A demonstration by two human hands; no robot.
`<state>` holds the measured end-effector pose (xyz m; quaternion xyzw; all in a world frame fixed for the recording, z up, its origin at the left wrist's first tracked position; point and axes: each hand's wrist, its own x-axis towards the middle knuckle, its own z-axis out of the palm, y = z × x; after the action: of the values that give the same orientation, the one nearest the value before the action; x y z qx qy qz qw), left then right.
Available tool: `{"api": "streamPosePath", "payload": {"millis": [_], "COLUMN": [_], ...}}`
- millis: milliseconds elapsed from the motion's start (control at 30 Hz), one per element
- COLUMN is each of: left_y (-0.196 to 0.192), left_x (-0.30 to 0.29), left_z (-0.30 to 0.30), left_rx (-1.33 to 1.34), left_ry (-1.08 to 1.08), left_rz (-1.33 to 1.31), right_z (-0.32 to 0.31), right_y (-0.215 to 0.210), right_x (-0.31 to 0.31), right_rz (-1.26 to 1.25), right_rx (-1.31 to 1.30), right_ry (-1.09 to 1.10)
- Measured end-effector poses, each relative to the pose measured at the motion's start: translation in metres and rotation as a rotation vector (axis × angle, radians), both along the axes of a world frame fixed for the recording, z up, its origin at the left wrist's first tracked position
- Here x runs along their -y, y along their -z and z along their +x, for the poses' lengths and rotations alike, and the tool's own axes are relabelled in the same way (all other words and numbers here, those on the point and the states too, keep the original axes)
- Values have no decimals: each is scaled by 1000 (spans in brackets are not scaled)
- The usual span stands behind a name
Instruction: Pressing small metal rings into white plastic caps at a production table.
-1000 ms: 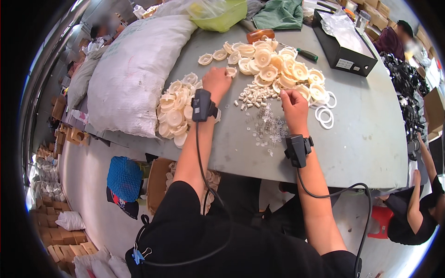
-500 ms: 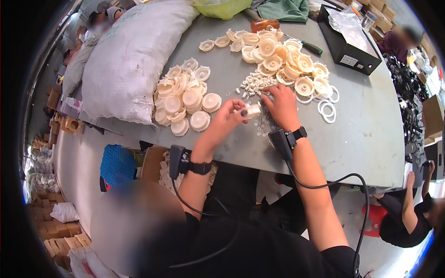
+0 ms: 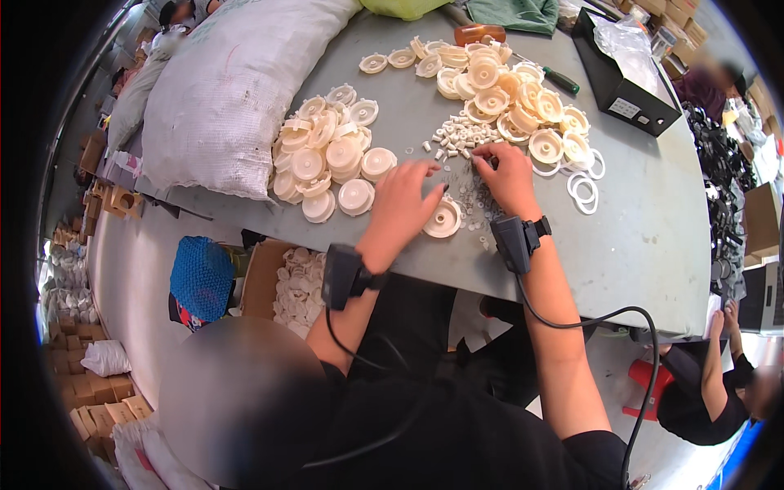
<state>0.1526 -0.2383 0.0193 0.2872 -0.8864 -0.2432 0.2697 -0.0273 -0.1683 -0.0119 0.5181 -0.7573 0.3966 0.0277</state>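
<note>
On the grey table (image 3: 653,245) the left hand (image 3: 404,200) lies flat with the fingers spread wide, and its fingertips touch a cream plastic disc (image 3: 443,219) that lies just to its right, near the table's near edge; it grips nothing. The right hand (image 3: 505,173) is curled over a scatter of small white pieces (image 3: 459,137), fingers bent together in a pinch, but what they hold cannot be seen. A pile of cream discs (image 3: 327,159) lies left of the hands, another pile (image 3: 506,94) farther away
</note>
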Motion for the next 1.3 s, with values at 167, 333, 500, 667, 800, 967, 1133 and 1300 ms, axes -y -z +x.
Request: {"api": "streamPosePath", "payload": {"millis": [167, 333, 500, 667, 800, 967, 1133, 1300], "left_y": [-9, 5, 7, -7, -3, -3, -10, -2], "left_x": [15, 18, 32, 22, 18, 9, 16, 26], "left_z": [-24, -42, -47, -87, -91, -95, -85, -82], "left_rx": [224, 209, -100, -229, -348, -413, -412, -312], "left_ry": [27, 133, 185, 233, 254, 307, 412, 509], "left_rz": [-30, -137, 232, 325, 145, 149, 104, 346], "right_z": [-2, -17, -3, -22, -23, -28, -33, -36], "right_y": [0, -2, -6, -20, -12, -24, -22, -20], "right_x": [2, -7, 2, -12, -4, -20, -27, -26], "right_rz": [-145, -202, -354, -530, -552, -439, -331, -230], "right_rx": [214, 291, 804, 1140, 1078, 1041, 1079, 1349], "right_ry": [-22, -5, -145, -323, -277, -240, -277, -454]}}
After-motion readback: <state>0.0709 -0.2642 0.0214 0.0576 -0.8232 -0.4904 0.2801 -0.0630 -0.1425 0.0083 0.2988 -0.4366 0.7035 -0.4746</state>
